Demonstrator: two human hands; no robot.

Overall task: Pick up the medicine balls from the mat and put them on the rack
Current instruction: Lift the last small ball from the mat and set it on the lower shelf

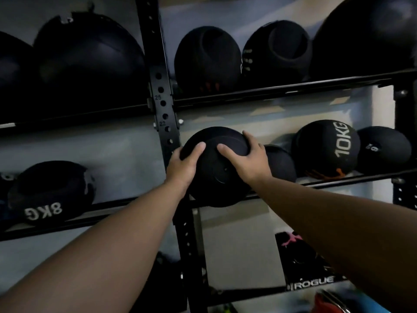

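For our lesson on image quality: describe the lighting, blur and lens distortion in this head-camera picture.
Head view: dim light, so the black balls on the top shelf merge into shadow; the 10KG ball label reads clearly; the top-left ball is smeared by motion blur; the wide-angle lens tilts the rack upright and slants its shelves.

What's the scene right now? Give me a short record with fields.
held ball: black ball, at the front rail of the middle shelf, next to the upright
left hand: gripping the ball's left side
right hand: gripping its upper right
right neighbours: small black ball, then the 10KG ball
left bay: 8KG ball on the same shelf level
top shelf: several black balls
seated or not: cannot tell; the ball overhangs the rail
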